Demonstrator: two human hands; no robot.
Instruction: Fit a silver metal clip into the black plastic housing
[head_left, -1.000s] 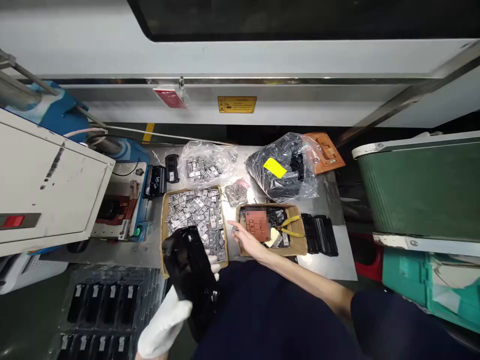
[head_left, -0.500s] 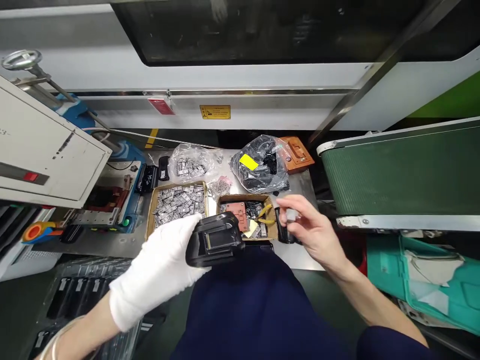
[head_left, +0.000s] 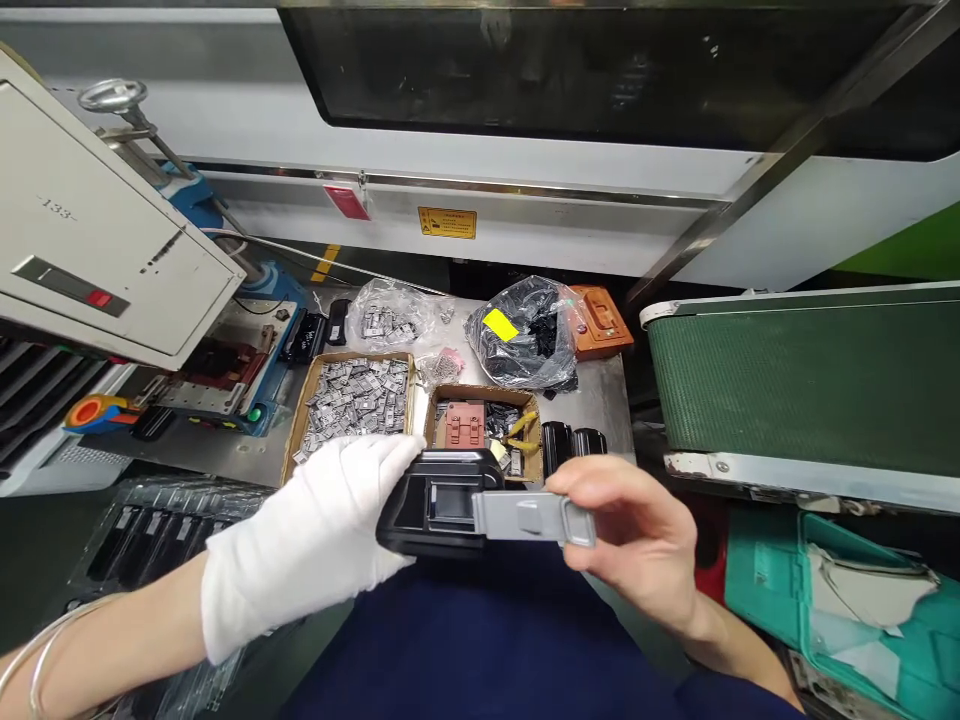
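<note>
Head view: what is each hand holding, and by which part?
The gloved left hand grips the black plastic housing by its left end. The bare right hand pinches the flat grey metal clip by its right end, against the housing.

White glove (head_left: 315,545); black housing (head_left: 435,495); grey clip (head_left: 529,516); green conveyor belt (head_left: 810,390).

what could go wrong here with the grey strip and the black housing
The right hand pinches the grey strip only at its far end, so it could tilt or slip at the black housing. The gloved left hand holds the housing over the lap, not the table; a dropped part might fall to the floor. The glove could also dull the left hand's grip.
</note>
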